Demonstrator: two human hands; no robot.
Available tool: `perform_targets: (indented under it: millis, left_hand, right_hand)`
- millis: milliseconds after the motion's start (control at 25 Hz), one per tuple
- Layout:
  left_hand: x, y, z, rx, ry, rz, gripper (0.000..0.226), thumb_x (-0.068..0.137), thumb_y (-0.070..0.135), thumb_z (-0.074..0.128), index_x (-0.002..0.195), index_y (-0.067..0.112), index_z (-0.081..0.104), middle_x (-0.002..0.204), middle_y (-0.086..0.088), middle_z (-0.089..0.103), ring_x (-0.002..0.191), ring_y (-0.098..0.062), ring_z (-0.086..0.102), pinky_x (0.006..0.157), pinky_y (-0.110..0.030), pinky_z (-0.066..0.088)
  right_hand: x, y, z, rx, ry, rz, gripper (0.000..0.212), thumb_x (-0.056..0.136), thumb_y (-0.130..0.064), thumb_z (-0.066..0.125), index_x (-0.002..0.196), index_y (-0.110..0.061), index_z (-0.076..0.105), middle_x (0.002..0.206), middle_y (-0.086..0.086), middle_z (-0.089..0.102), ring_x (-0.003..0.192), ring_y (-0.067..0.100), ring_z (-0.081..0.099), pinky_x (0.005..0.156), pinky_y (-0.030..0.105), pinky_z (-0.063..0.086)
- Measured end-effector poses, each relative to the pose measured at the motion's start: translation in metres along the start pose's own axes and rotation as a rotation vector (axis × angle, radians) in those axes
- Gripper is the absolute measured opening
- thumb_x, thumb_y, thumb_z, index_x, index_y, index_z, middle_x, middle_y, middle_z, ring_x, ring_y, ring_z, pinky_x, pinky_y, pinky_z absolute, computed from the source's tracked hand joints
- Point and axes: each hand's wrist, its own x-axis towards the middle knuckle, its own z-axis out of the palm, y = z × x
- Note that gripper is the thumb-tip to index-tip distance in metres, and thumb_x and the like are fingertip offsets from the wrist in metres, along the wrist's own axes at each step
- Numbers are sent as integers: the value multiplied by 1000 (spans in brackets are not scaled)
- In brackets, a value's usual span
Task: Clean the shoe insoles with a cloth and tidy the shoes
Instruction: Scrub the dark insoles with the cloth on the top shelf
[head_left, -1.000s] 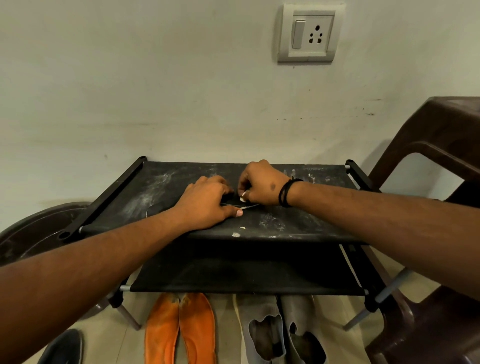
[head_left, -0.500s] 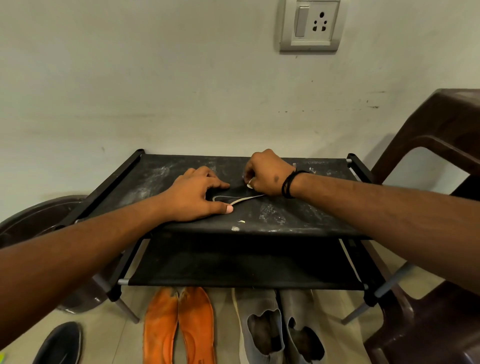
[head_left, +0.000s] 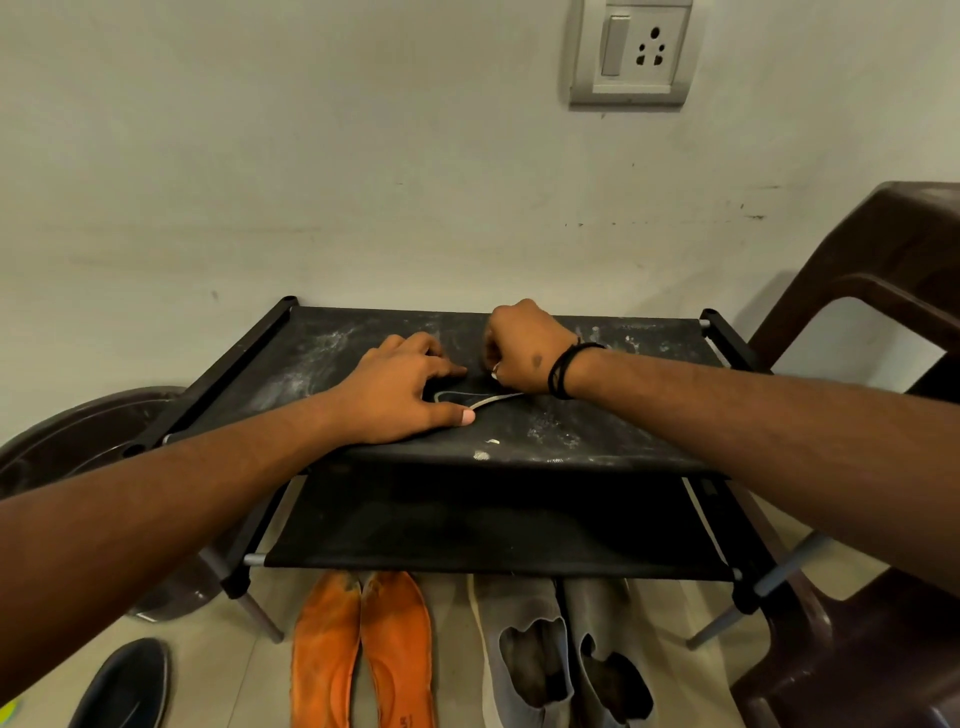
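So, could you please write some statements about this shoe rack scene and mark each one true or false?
1. The pair of orange insoles lies on the floor below the black fabric shoe rack. True.
2. The left hand lies spread on the rack's top shelf. True.
3. The right hand wears a black band at the wrist. True.
4. The grey slip-on shoes stand on the top shelf. False: they are on the floor, beside the insoles.
5. The white wall socket is left of the rack. False: it is above it, towards the right.
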Motion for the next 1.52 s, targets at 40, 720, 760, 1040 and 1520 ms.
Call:
perform_targets:
  millis: [40, 720, 760, 1040, 1520]
  left_hand:
    - [0, 0, 0, 0, 0, -1, 75, 82, 74, 56, 145, 33, 53, 141, 5, 45, 128, -22, 39, 109, -45, 36]
    - [2, 0, 2, 3, 27, 2, 73, 83, 73, 58, 143, 32, 55, 140, 6, 46, 128, -22, 39, 107, -43, 35]
    - [2, -1, 2, 3, 29, 4, 71, 83, 72, 59, 142, 32, 56, 140, 6, 46, 128, -22, 40, 107, -43, 36]
    - [2, 3, 1, -11, 29, 8, 68, 86, 67, 62, 144, 32, 54, 141, 7, 45, 128, -21, 39, 109, -43, 35]
    - [-4, -2, 1, -88, 61, -7, 97, 62, 87, 45, 139, 30, 60, 136, 11, 50, 126, -18, 42, 109, -46, 39]
  right_hand:
    - [1, 1, -2, 32, -19, 0, 7, 82, -5, 64, 79, -8, 70, 85, 10, 71, 81, 24, 67, 75, 33, 57]
    - [-1, -12, -4, -86, 33, 65, 4, 86, -7, 61, 89, -8, 59, 93, 13, 63, 78, 27, 59, 67, 33, 50]
    - [0, -17, -1, -8, 7, 40, 2, 85, -6, 63, 84, -8, 62, 90, 11, 66, 78, 25, 63, 69, 33, 54]
    - [0, 10, -11, -120, 43, 130, 6, 85, -7, 62, 88, -11, 59, 92, 13, 60, 83, 31, 61, 70, 34, 51]
    - [-15, 10, -15, 20, -94, -35, 9, 80, -5, 68, 75, -10, 73, 76, 0, 70, 75, 15, 66, 70, 25, 55]
